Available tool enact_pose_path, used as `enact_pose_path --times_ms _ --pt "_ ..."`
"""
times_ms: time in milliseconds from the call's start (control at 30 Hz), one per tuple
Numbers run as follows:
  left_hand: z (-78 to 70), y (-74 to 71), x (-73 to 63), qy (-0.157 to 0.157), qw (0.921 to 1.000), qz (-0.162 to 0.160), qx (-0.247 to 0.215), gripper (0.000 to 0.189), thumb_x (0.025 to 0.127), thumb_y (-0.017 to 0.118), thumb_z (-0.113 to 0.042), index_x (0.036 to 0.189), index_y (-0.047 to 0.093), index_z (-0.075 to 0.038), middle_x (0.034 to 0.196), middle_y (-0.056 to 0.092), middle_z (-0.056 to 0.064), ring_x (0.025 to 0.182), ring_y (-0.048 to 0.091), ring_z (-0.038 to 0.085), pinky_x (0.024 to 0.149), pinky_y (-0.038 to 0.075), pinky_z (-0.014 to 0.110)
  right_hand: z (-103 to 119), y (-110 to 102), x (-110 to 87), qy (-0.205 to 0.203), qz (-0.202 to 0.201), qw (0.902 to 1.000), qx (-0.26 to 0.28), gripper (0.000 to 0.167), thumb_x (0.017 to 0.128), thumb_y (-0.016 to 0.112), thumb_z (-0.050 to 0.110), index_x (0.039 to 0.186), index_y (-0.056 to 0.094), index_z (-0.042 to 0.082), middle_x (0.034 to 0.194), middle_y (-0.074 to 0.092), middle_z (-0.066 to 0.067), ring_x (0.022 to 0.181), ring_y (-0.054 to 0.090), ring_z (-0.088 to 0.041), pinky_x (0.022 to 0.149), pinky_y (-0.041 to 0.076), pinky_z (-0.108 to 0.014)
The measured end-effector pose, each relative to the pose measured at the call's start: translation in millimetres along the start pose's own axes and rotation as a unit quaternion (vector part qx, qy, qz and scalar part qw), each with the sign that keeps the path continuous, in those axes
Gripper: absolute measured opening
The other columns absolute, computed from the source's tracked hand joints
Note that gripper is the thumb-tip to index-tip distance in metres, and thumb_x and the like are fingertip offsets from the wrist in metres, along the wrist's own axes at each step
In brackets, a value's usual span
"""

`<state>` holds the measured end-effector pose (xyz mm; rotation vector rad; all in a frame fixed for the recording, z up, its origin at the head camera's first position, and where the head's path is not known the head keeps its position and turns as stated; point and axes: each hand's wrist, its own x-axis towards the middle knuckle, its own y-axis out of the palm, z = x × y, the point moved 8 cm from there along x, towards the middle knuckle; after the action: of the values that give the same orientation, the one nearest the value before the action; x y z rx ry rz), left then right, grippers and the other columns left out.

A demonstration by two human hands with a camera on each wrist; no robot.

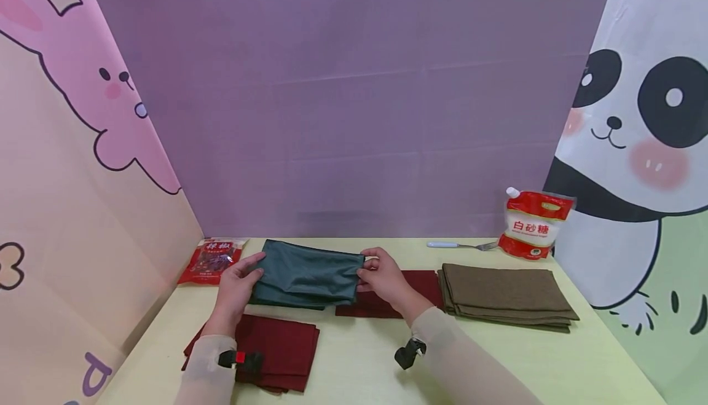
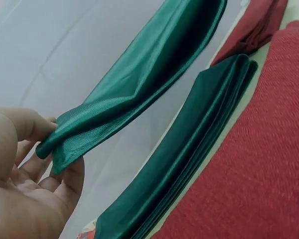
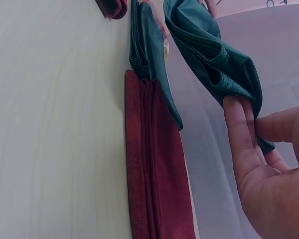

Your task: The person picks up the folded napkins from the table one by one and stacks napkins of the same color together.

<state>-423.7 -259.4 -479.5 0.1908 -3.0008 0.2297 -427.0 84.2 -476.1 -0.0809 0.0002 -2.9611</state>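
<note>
A folded dark green cloth (image 1: pixel 310 276) is held up between my hands, lifted off the table. My left hand (image 1: pixel 235 294) pinches its left end between thumb and fingers. At the other end, my right hand (image 1: pixel 387 277) pinches the right edge, with several layers of fold showing in the right wrist view. Beneath it lies another folded green cloth (image 2: pixel 177 144), mostly hidden in the head view. A folded dark red cloth (image 1: pixel 426 285) lies beside that one, partly behind my right hand. Nearer me, more folded red cloth (image 1: pixel 284 349) lies partly under my left forearm.
Folded brown cloths (image 1: pixel 506 291) are stacked at the right. A fork (image 1: pixel 464 246) with a pale handle lies at the back, near a standing white-sugar pouch (image 1: pixel 533 227). At the back left is a red food packet (image 1: pixel 210 262). Walls stand on three sides of the table (image 1: pixel 354 362).
</note>
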Motion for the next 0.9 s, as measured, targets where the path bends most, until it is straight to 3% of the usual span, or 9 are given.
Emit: enact_pose_path --times_ms 300,467,700,900 --pt "0.4 6.0 1.6 -0.003 0.9987 0.012 -0.048 0.045 0.104 0.06 -0.004 0.148 0.06 -0.008 0.16 0.046 0.013 0.147 0.037 0.032 0.12 0.031 0.051 -5 2 7.2 -0.003 -0.008 0.9999 0.008 0.042 0.101 0.06 -0.009 0.14 0.047 -0.001 0.105 0.061 -0.022 0.077 0.069 -0.022 0.085 0.06 -0.057" --pt "1.7 6.7 1.2 -0.002 0.9987 0.023 -0.045 0.048 0.102 0.056 0.0 0.15 0.058 -0.007 0.162 0.042 0.016 0.15 0.034 0.034 0.123 0.029 0.053 -6 5 7.8 -0.001 -0.005 0.9999 0.016 0.043 0.1 0.06 -0.009 0.141 0.045 -0.003 0.104 0.06 -0.021 0.076 0.069 -0.022 0.085 0.06 -0.058" --pt "4.2 4.0 1.0 -0.007 0.9985 0.044 -0.032 0.049 0.104 0.058 -0.001 0.153 0.055 -0.01 0.163 0.043 0.012 0.148 0.038 0.03 0.12 0.035 0.044 -9 7 10.2 0.01 -0.004 0.9999 0.011 0.045 0.099 0.061 -0.009 0.141 0.046 -0.001 0.106 0.061 -0.021 0.077 0.07 -0.022 0.082 0.062 -0.052" --pt "7.1 -1.5 1.8 -0.008 0.9988 0.042 -0.023 0.049 0.105 0.06 -0.002 0.153 0.055 -0.012 0.161 0.045 0.013 0.149 0.037 0.033 0.12 0.035 0.052 -7 11 13.0 0.004 0.0 1.0 -0.002 0.044 0.1 0.061 -0.008 0.141 0.047 -0.002 0.108 0.06 -0.022 0.078 0.07 -0.022 0.08 0.062 -0.051"
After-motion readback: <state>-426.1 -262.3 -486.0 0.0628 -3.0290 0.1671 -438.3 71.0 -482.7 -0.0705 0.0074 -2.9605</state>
